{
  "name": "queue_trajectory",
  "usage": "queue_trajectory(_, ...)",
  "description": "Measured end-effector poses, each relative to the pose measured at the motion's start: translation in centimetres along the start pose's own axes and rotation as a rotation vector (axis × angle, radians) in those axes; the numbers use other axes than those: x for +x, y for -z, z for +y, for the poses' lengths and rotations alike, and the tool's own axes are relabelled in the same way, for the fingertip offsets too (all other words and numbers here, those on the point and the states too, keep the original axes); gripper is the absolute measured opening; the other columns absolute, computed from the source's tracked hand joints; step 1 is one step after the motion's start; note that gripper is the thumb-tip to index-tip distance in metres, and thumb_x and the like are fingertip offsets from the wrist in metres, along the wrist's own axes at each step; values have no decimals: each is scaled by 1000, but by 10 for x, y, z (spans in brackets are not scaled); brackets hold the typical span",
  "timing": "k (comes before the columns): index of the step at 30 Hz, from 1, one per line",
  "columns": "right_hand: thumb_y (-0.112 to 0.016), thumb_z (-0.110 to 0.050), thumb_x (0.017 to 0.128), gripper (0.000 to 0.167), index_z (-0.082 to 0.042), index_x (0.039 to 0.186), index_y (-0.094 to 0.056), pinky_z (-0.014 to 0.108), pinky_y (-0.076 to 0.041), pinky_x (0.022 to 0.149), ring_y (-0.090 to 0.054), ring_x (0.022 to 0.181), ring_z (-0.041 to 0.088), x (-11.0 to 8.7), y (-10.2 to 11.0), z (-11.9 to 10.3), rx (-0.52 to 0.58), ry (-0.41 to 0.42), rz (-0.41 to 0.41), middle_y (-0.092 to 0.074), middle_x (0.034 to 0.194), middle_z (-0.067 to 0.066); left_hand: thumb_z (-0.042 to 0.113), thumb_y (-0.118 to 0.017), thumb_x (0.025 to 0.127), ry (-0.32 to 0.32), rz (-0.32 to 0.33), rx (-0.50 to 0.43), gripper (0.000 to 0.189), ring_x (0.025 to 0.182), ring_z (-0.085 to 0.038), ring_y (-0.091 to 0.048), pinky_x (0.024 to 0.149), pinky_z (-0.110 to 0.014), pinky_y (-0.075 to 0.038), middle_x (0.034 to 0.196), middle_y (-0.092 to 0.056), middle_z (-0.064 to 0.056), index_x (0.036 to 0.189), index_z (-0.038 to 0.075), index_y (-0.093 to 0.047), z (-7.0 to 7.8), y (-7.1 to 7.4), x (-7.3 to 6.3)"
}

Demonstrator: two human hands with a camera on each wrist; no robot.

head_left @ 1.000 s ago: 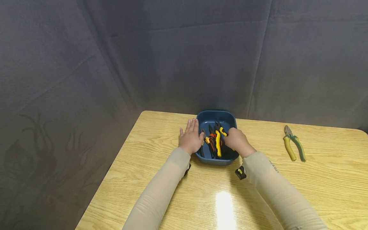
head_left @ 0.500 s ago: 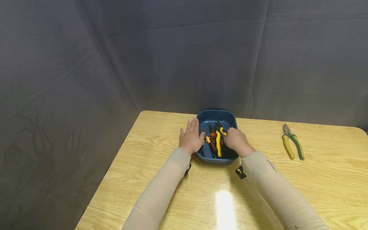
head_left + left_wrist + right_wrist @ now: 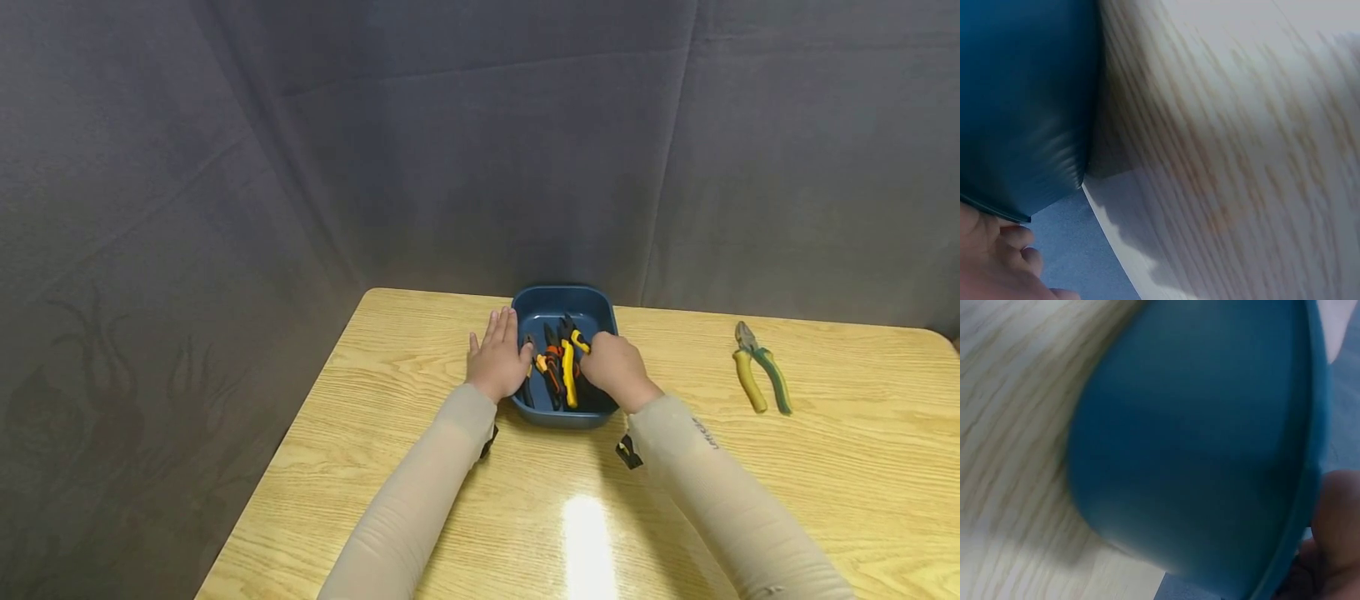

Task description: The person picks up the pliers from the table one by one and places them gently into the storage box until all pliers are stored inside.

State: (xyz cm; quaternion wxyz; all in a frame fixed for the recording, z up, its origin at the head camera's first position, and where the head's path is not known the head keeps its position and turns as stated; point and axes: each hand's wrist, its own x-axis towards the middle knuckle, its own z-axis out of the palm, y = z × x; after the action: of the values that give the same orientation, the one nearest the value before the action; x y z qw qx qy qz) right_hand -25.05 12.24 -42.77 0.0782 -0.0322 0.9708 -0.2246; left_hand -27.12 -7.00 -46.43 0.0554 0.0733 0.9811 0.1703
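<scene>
A deep blue plastic bin (image 3: 564,422) stands on the table with several hand tools lying inside. My left hand (image 3: 498,360) rests on its left rim, fingers straight along the outside and thumb over the edge. My right hand (image 3: 617,367) reaches over the right rim with curled fingers, holding one handle of the yellow-and-black pliers (image 3: 569,375); that handle is mostly hidden beneath the hand. Beside these pliers lie an orange-and-black tool (image 3: 553,367) and another dark-handled tool (image 3: 528,387) near my left thumb. The right wrist view shows the bin's wall (image 3: 1197,450) and fingertips (image 3: 1340,512) at its rim.
Pliers with one yellow and one green handle (image 3: 762,371) lie spread on the wooden table (image 3: 525,517), right of the bin. Close behind the table's far edge hangs a dark grey cloth (image 3: 480,167), which also covers the left side.
Both hands stay at the bin, nearly unmoved. The whole head view has drifted slightly, so the yellow-and-green pliers appear a little further left and up.
</scene>
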Motion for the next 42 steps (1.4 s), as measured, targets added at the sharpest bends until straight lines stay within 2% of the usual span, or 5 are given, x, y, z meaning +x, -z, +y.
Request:
queue_trajectory(6,-64,-12,93,37,16,116,-60,43,-55,58,-63,65,28,-3,-12,2,-171,95,74,-68,84,22,46,-33,110,-10,10,-2,69,156,-16,8,123,-57,-3,171,-1,-1,165,16,-4,-1,-3,0)
queue_trajectory(10,-65,-6,90,26,15,105,-62,48,-56,56,-66,65,31,-7,-22,4,-238,167,203,-66,80,22,45,-34,110,-14,24,-6,69,156,-17,5,123,-57,-3,171,-2,-2,165,15,-5,0,-2,-1)
queue_trajectory(14,-64,-1,88,16,13,97,-62,48,-57,55,-66,65,32,-8,-30,5,-286,216,270,-62,78,21,45,-34,110,-14,31,-2,68,157,-18,4,123,-56,-4,171,-3,-2,165,15,-6,1,-1,-3)
queue_trajectory(30,-69,-4,90,28,12,113,-65,47,-57,56,-64,65,28,-8,-36,6,-266,205,283,-65,84,21,44,-34,110,-14,26,-14,69,156,-18,5,123,-57,-3,171,-2,-2,165,15,-5,0,-2,-2)
queue_trajectory(42,-69,1,89,21,9,108,-70,47,-57,58,-65,64,30,-11,-38,4,-260,221,323,-67,86,22,44,-35,110,-22,32,-41,69,157,-19,3,123,-57,-3,171,-4,-2,165,15,-5,-1,-2,-2)
